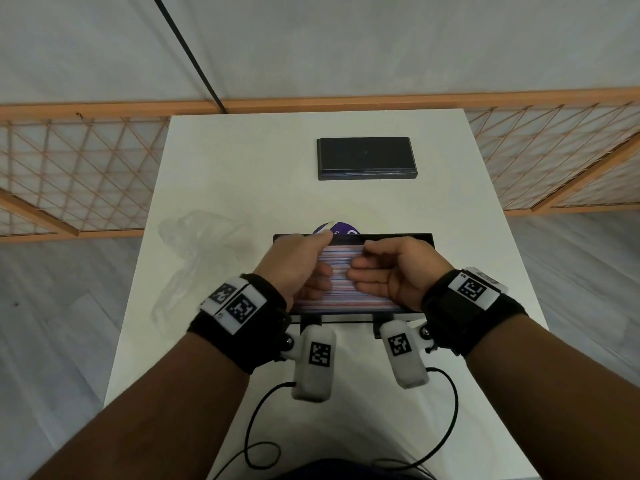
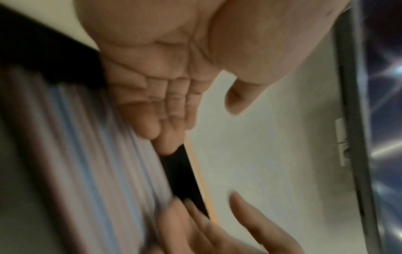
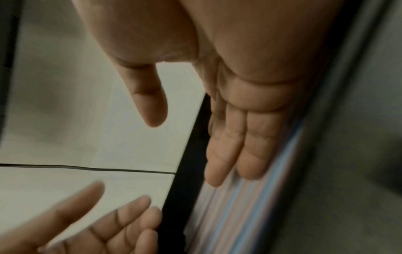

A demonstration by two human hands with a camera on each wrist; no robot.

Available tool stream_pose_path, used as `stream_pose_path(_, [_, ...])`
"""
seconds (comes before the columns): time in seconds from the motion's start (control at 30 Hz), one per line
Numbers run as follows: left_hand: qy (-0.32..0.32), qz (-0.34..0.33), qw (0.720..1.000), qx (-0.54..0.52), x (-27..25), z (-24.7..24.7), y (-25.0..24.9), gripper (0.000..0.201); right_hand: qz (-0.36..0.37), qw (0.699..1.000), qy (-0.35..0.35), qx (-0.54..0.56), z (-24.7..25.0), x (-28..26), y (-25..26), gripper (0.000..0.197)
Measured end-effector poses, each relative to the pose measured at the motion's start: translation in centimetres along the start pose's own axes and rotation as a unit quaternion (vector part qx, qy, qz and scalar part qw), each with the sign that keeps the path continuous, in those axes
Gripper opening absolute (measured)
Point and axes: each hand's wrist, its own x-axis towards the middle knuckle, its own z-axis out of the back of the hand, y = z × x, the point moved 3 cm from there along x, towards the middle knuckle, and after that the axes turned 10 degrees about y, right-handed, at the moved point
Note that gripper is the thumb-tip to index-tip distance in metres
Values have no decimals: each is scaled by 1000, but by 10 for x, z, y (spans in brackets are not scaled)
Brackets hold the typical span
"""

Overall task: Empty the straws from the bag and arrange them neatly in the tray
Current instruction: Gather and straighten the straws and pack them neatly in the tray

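Lying crumpled near the left edge of the white table [image 1: 214,161], a clear plastic bag [image 1: 194,244] is seen, flattened and apart from everything else. To its right, at the middle of the near half of the table, the black tray [image 1: 420,239] is set with its long sides parallel to the near edge, and it is filled with pink, white and blue straws [image 1: 346,299] laid side by side along its length. The left hand [image 1: 298,268] is held over the left part of the tray, fingers bent loosely inward above the straws and the thumb raised towards the far rim; nothing is gripped by it, as is confirmed in the left wrist view, where the fingers [image 2: 150,118] are shown relaxed against the straw layer. The right hand [image 1: 398,268] is held over the right part, fingers stretched leftward and nearly meeting those of the left hand, with nothing pinched; in the right wrist view its fingertips [image 3: 245,159] are laid on the straws. Much of the middle of the tray is hidden by both hands. Behind the far rim of the tray, a purple and white round object [image 1: 337,228] is partly covered. Further back, near the far edge and a little right of centre, a second black rectangular tray [image 1: 367,157] is placed.
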Motion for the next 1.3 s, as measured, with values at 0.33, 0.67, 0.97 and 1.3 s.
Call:
stream_pose_path(0.33, [-186, -88, 960, -189, -9, 61, 13, 65, 213, 901, -282, -253, 63, -55, 35, 31])
stream_pose_path(0.67, [-96, -55, 978, -175, -6, 22, 32, 70, 141, 935, -199, -257, 55, -21, -16, 75])
stream_pose_path(0.97, [-110, -44, 975, -187, 4, 29, 33, 73, 128, 881, -249, -382, 56, -28, 5, 49])
stream_pose_path(1.3, [-99, -41, 971, -214, 9, 32, 38, 80, -19, 965, -85, -246, -6, -4, 1, 22])
